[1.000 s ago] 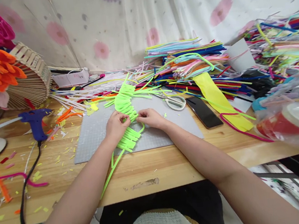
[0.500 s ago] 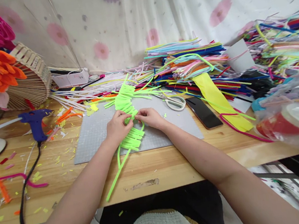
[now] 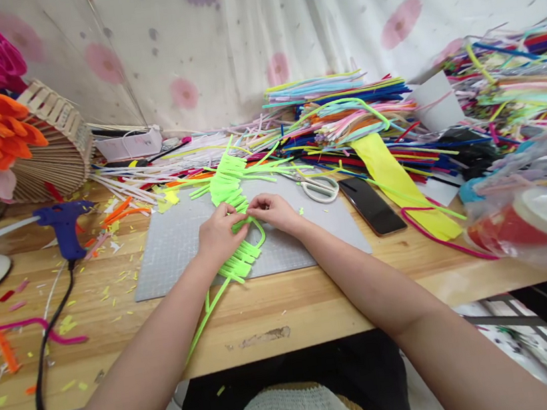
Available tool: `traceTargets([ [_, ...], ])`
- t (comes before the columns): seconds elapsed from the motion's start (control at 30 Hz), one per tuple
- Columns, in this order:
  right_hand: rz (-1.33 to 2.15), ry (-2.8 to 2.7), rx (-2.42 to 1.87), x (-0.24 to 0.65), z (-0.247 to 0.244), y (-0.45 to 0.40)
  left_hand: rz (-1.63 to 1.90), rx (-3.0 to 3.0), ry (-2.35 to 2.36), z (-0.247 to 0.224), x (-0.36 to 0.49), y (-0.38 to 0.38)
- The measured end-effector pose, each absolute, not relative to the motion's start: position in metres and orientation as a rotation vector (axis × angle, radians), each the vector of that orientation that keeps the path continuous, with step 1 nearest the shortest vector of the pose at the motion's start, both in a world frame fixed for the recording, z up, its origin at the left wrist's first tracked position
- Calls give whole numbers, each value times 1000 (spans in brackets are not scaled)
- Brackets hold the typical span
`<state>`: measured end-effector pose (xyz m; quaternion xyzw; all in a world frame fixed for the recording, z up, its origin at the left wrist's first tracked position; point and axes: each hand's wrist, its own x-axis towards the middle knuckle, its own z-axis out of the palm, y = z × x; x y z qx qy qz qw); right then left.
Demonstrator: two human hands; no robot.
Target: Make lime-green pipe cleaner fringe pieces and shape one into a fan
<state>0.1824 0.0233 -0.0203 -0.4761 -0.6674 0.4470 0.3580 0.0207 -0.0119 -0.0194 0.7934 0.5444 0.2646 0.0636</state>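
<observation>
With my left hand [image 3: 221,234] I hold the green piece [image 3: 227,176] at its middle; the thumb and first finger are pressed together on it. My right hand [image 3: 279,214] is at the right edge of this piece, its fingers also brought close together, with a green stem pinched between the tips. Below these fingers, one green loop [image 3: 262,233] bends outward. The green piece lies lengthwise across the grey mat [image 3: 304,251], passing its far edge, and at the near side its long stems go down over the desk [image 3: 326,299], partly behind my left forearm. To the right of my hands are the scissors [image 3: 320,190], and next the phone [image 3: 373,205]. The glue gun [image 3: 65,227] is well apart, on the left.
</observation>
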Motion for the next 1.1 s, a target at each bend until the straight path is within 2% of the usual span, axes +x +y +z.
traceTargets([
  [0.17, 1097, -1401, -1346, 183, -26, 31, 743, 2399, 1660, -19, 22, -12],
  [0.37, 1236, -1034, -1369, 183, -23, 35, 761, 2392, 1612, -16, 18, -13],
  [0.63, 1440, -1283, -1076, 177, -19, 23, 701, 2400, 1688, -15, 19, -13],
  [0.8, 1404, -1236, -1097, 179, -21, 24, 787, 2260, 1736, -13, 23, -8],
  [1.1, 1351, -1294, -1102, 181, -23, 24, 627, 2306, 1706, -14, 22, 3],
])
